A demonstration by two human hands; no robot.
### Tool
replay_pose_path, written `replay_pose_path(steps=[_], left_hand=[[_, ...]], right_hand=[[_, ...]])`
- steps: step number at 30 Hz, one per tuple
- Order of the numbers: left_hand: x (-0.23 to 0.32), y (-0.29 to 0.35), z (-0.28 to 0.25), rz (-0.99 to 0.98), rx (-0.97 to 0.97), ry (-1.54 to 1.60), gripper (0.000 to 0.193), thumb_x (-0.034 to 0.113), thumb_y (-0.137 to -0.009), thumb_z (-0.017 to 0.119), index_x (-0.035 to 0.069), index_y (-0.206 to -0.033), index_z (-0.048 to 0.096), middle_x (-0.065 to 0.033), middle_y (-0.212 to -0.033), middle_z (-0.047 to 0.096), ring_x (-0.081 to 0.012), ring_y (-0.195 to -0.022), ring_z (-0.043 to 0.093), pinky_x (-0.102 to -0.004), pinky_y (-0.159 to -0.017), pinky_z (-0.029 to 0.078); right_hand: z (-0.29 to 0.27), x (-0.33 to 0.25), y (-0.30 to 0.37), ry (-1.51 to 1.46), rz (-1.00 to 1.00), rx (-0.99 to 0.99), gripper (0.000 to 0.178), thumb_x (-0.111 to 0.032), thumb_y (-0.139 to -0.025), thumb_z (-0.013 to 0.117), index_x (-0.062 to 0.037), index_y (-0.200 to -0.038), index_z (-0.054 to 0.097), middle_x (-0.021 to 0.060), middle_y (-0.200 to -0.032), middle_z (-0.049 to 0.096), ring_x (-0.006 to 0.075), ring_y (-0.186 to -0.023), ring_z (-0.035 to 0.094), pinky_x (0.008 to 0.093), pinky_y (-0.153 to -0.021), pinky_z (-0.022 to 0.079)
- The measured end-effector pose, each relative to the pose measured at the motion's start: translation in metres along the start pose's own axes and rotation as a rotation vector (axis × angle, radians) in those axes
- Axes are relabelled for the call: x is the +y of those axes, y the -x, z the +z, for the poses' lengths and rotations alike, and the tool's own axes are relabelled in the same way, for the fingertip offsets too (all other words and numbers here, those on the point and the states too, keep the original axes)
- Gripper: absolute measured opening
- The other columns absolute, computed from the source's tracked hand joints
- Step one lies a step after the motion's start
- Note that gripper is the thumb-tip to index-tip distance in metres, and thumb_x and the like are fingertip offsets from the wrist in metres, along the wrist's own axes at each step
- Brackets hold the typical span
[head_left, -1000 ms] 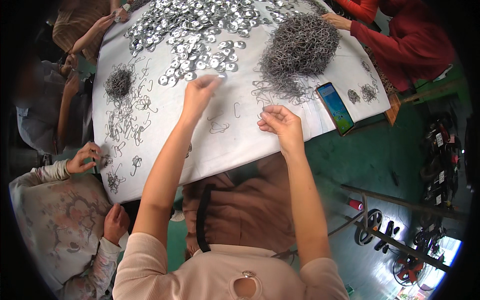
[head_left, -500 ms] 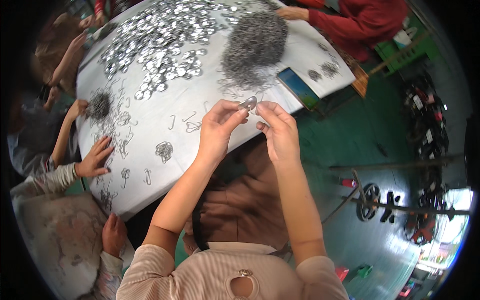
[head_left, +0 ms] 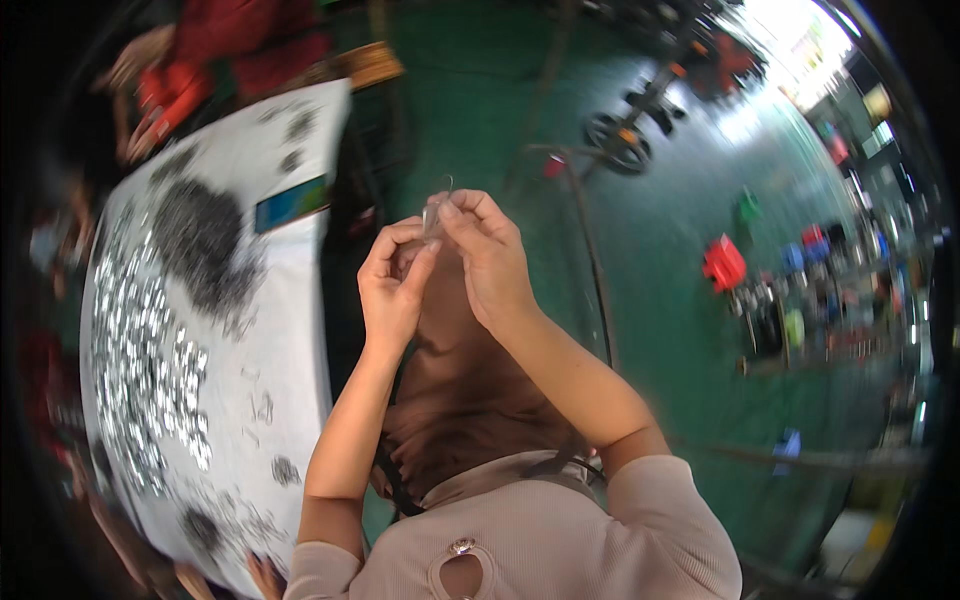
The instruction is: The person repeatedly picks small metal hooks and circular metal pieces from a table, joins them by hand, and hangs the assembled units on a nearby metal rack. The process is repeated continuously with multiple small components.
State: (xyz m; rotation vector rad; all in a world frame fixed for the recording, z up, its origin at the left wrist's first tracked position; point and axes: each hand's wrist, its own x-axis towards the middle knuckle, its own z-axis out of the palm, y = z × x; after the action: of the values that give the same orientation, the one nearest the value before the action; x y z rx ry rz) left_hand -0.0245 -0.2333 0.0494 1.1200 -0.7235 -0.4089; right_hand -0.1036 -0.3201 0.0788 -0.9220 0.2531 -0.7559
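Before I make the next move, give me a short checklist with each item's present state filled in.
1. Shiny metal piece gripped by the left hand: ok, it stands between the fingertips.
2. Thin wire at the right hand: ok, its curved end shows above the fingertips.
3. Wire passed through the metal piece: cannot tell, too small and blurred.
4. Both hands above the white table: not ok, they are out past its edge.
5. Phone clear of both hands: ok, it lies at the table's edge, apart from them.
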Motion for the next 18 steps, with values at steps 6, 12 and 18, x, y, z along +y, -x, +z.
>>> replay_pose_path(steps=[6, 12, 18], left_hand=[[-0.041, -0.015, 0.083, 0.000, -0.375, -0.291, 0.020, 0.002, -0.085, 0.062, 0.002, -0.105, 0.064, -0.0066, -0.105, 0.065, -0.0139, -0.091, 0.062, -0.0248, -0.076, 0.048], [-0.089, -0.033, 0.173, -0.044, -0.754, -0.384, 0.018, 0.007, -0.087, 0.061, 0.003, -0.104, 0.065, -0.0071, -0.100, 0.068, -0.0164, -0.091, 0.064, -0.0286, -0.073, 0.050], [-0.159, -0.026, 0.266, -0.104, -0.966, -0.342, 0.014, 0.009, -0.087, 0.060, 0.005, -0.100, 0.065, -0.0081, -0.097, 0.067, -0.0209, -0.085, 0.065, -0.0308, -0.070, 0.052]], right_hand=[[-0.125, -0.069, 0.062, 0.232, -0.262, 0.351, 0.010, -0.012, -0.093, 0.059, -0.0050, -0.100, 0.060, 0.0054, -0.108, 0.061, 0.0125, -0.096, 0.057, 0.0283, -0.089, 0.045], [-0.286, -0.117, 0.135, 0.400, -0.445, 0.812, 0.009, -0.011, -0.091, 0.061, -0.0058, -0.099, 0.060, 0.0081, -0.110, 0.062, 0.0149, -0.097, 0.058, 0.0308, -0.089, 0.046], [-0.397, -0.177, 0.167, 0.180, -0.887, 0.909, 0.007, -0.008, -0.093, 0.058, -0.0031, -0.098, 0.058, 0.0104, -0.106, 0.062, 0.0201, -0.098, 0.060, 0.0374, -0.096, 0.046]])
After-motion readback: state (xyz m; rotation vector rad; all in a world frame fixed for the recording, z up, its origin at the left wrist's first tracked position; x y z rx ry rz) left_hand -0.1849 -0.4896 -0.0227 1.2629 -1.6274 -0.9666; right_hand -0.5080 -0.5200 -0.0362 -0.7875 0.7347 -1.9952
